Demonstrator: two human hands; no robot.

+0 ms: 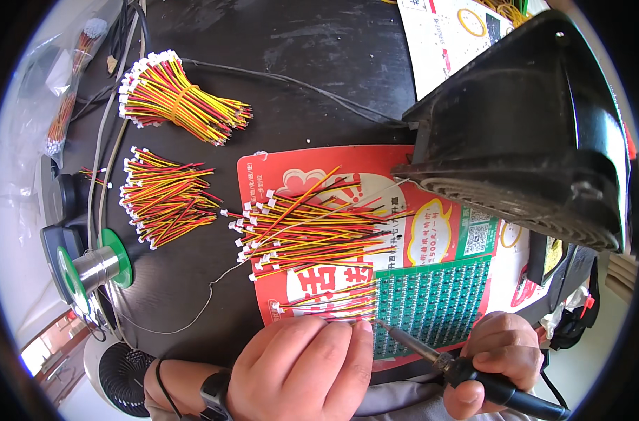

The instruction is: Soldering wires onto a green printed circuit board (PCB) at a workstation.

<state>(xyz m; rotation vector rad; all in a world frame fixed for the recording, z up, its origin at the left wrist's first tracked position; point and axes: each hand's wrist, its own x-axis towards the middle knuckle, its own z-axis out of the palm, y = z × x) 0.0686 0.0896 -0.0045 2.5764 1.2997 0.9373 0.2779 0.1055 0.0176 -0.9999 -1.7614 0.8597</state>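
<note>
My right hand [498,361] is wrapped round the black handle of a soldering iron [425,351]. Its metal tip meets the left edge of a green circuit board panel [432,302], right by my left fingertips. My left hand [312,365] is closed in a pinch at that edge, on a wire lead mostly hidden beneath the fingers. Just above, several red, black and yellow leads [326,303] lie with their ends at the board's edge. A larger spread of loose leads with white connectors [319,228] rests on the red printed sheet [253,168].
A bulky black fan-like housing [523,133] stands at the right. Thin solder wire [208,302] runs from a green-flanged spool [98,270] across the leads toward it. To the left lie a banded lead bundle [182,98] and a loose pile [168,196]. Cables cross the dark table.
</note>
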